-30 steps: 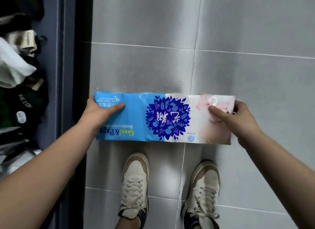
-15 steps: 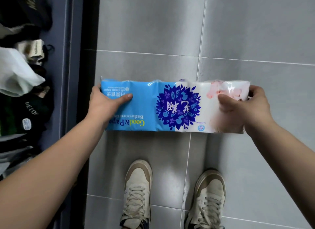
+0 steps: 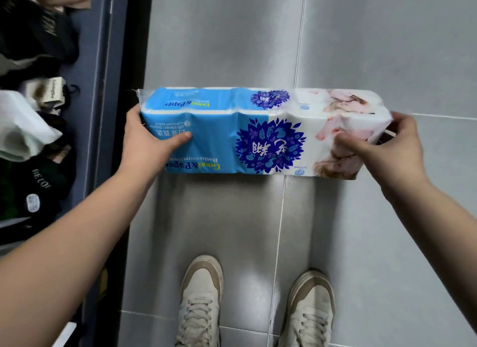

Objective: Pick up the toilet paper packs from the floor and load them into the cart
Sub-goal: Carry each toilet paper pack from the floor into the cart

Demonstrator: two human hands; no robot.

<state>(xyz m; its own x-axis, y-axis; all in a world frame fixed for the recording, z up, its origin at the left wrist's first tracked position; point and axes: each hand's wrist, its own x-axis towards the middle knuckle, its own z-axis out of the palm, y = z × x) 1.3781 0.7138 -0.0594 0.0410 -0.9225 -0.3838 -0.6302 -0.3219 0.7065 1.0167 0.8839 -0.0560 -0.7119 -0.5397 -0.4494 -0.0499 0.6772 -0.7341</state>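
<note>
Left edge of frame: a dark blue cart wall [image 3: 103, 114] borders a heap of dark and white clothing [image 3: 31, 129]; nothing lies between it and the load. Floor: grey tiles [image 3: 387, 49] with pale grout lines. Count: one toilet paper pack [image 3: 260, 132], two shoes [image 3: 201, 302], two hands. The pack sits at frame centre, held lengthwise above the tiles. Left hand [image 3: 147, 145] clasps its blue end, thumb pressed on top. Right hand [image 3: 384, 147] pinches its white end, fingers closed on the wrap.
</note>
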